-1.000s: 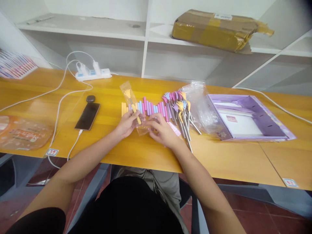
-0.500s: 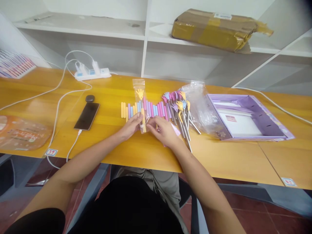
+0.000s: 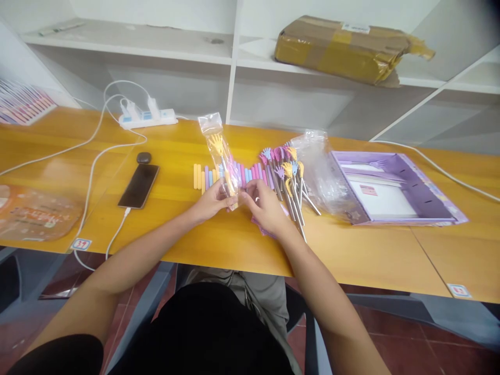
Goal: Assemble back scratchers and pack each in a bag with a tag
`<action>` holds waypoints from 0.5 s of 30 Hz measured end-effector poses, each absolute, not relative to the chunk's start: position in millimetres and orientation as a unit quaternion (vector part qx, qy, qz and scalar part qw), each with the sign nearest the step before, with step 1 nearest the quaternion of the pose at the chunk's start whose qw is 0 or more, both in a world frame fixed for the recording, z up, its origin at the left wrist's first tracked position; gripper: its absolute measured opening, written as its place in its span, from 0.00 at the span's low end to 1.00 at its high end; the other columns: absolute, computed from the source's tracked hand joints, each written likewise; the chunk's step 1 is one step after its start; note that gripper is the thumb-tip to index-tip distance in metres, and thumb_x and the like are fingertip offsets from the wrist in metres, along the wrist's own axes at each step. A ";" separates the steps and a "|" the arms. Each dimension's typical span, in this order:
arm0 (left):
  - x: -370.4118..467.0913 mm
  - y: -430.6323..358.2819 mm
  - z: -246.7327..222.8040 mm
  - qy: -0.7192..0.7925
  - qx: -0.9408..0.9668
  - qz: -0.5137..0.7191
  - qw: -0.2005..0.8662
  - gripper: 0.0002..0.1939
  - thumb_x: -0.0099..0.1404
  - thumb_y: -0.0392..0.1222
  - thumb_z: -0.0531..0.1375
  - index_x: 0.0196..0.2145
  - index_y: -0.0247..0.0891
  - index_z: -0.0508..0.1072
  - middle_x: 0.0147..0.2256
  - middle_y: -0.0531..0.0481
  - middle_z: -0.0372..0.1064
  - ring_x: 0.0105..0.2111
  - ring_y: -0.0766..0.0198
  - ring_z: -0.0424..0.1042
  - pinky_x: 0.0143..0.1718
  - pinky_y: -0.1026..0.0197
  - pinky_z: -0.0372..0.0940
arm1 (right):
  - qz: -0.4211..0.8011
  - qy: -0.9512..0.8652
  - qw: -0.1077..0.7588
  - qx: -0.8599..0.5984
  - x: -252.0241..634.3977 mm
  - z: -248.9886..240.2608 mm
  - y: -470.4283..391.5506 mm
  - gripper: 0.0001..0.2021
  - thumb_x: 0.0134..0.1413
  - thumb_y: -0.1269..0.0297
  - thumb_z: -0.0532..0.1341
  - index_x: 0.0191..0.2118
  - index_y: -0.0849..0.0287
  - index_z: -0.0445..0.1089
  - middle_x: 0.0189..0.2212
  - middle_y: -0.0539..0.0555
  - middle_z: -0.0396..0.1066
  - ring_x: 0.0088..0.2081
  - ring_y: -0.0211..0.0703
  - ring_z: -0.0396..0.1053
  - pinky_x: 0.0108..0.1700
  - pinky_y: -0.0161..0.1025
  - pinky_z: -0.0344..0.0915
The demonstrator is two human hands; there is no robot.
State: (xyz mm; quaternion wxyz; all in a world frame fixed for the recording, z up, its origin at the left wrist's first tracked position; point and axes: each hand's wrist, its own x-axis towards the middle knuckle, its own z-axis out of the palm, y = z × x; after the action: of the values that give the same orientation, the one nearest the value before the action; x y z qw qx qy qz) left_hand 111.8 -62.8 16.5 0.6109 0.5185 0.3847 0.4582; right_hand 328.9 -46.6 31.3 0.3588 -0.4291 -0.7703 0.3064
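- In the head view, the left hand (image 3: 213,202) closes its thumb and fingers on the lower part of a clear bag (image 3: 210,124).
- Inside this bag lies a yellow hand-shaped stick (image 3: 216,143), with its small palm toward the upper end; the bag leans to the left and hides a part of the tubes behind it.
- The right hand (image 3: 267,208) is just beside the bag's lower end, with the fingers bent (whether they pinch the plastic, I cannot tell).
- A row of coloured tubes (image 3: 249,174), in yellow, blue, purple and pink, lies on the table (image 3: 351,255) beyond both hands.
- To the right of this row, metal sticks (image 3: 288,169) with little hand-shaped heads lie in a loose pile.
- Next to the pile there are crumpled clear bags (image 3: 322,174), and they touch a purple box (image 3: 429,187).
- A pink piece (image 3: 260,226) shows partly under the right hand.
- On the left side lie a phone (image 3: 138,186) with a white cable and a small dark case (image 3: 144,157), well apart from the right hand.
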 end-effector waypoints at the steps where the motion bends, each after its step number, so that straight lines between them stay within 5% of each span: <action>1: 111.9 -62.5 15.8 0.378 0.516 0.461 0.615 0.28 0.64 0.54 0.77 0.52 0.40 0.70 0.38 0.50 0.73 0.34 0.63 0.74 0.33 0.61 0.68 | 0.330 -0.768 0.347 -0.425 328.8 32.2 -46.7 0.11 0.75 0.53 0.60 0.48 0.56 0.67 0.36 0.53 0.73 0.31 0.42 0.69 0.34 0.40 0.65; 8: 111.2 -59.4 10.5 0.326 0.516 0.462 0.644 0.27 0.65 0.53 0.76 0.53 0.40 0.73 0.43 0.46 0.77 0.38 0.61 0.76 0.39 0.58 0.71 | 0.490 -0.711 0.311 -0.397 323.5 33.0 -50.8 0.25 0.73 0.36 0.60 0.36 0.54 0.67 0.22 0.47 0.66 0.24 0.38 0.64 0.26 0.36 0.60; 15: 110.6 -60.8 11.4 0.324 0.547 0.446 0.630 0.25 0.67 0.54 0.75 0.52 0.38 0.74 0.38 0.48 0.77 0.35 0.62 0.76 0.38 0.58 0.71 | 0.554 -0.654 0.331 -0.396 322.1 29.0 -49.1 0.29 0.69 0.33 0.62 0.34 0.57 0.73 0.19 0.46 0.67 0.17 0.35 0.60 0.19 0.33 0.55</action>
State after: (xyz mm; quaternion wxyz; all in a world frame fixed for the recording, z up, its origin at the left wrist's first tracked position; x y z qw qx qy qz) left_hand 110.6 -60.8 11.4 0.6303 0.5468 0.3242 0.4457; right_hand 322.1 -49.1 29.0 0.3308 -0.3958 -0.6536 0.5538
